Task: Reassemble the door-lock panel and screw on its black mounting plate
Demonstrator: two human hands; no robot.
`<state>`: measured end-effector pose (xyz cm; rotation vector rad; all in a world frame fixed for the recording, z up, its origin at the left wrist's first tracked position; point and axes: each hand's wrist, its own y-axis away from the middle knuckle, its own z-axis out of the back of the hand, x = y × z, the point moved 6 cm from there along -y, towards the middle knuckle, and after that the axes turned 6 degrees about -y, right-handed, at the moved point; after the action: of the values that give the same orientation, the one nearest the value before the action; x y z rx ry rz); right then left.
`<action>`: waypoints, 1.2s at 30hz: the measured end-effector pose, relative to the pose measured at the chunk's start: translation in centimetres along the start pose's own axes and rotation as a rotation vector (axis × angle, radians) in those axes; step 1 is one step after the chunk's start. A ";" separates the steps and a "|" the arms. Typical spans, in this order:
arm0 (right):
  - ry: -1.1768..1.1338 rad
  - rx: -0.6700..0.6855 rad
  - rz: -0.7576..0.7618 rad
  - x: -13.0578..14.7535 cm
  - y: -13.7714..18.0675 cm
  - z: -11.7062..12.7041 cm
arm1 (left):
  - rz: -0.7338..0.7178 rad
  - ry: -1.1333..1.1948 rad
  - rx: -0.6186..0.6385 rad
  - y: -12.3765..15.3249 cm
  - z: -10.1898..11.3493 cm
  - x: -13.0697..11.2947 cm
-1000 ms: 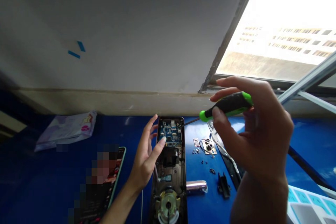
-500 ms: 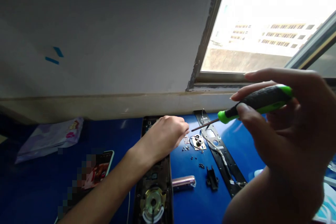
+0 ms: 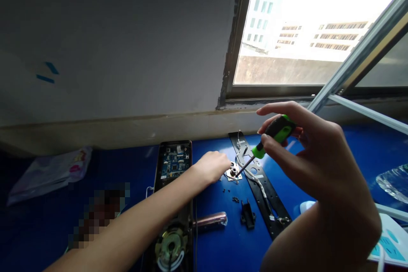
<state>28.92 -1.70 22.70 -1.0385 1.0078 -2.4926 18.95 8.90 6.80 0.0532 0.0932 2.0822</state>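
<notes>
My right hand [image 3: 306, 148] grips a green and black screwdriver [image 3: 276, 131], its shaft slanting down to the left. The tip is at a small circuit board [image 3: 235, 171] with a round black part and thin wires; whether it touches cannot be told. My left hand [image 3: 215, 166] is closed at the left edge of that board, and what its fingers hold, if anything, is hidden. Under my left forearm lies a long dark casing [image 3: 190, 153], with a blue circuit board [image 3: 174, 163] at its far end and a round speaker [image 3: 172, 244] at its near end.
A long black panel [image 3: 270, 216] with white cables lies to the right. Small screws [image 3: 235, 199], a black plastic bracket [image 3: 247, 214] and a pinkish cylinder [image 3: 212, 219] lie on the blue table [image 3: 223, 242]. A plastic packet [image 3: 51, 174] is left; a power strip [image 3: 390, 238] is right.
My left hand has moved off the casing to the small board, uncovering the blue circuit board. My right hand has brought the screwdriver tip down to the small board. The view has shifted slightly.
</notes>
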 end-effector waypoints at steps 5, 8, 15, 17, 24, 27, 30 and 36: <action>-0.013 0.044 -0.031 -0.3 -0.1 -0.3 | -0.002 -0.018 0.039 0.0 0.1 -0.5; -0.003 0.045 -0.017 -0.2 -0.1 -0.4 | -0.001 -0.037 0.050 0.4 0.9 -0.7; -0.048 0.068 0.011 0.8 -0.2 -0.9 | -0.004 0.011 -0.110 5.5 4.3 0.0; -0.064 0.056 0.033 1.4 -0.3 -1.3 | -0.005 0.085 -0.373 8.0 5.8 0.7; -0.240 -0.030 0.133 3.7 -0.8 -3.8 | 0.390 0.188 -1.028 16.3 4.7 5.6; -0.267 -0.066 0.190 4.7 -1.1 -5.0 | 0.511 0.411 -1.005 17.4 1.8 7.6; -0.323 -0.120 0.255 5.4 -1.3 -6.1 | 0.519 0.764 -0.962 17.4 -1.4 8.8; -0.363 -0.218 0.445 6.1 -1.8 -8.3 | 0.476 1.167 -0.931 17.2 -4.7 8.3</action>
<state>18.78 0.91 22.88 -1.1265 1.2467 -1.7954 -0.46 7.49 3.60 -1.8303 -0.2119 2.1322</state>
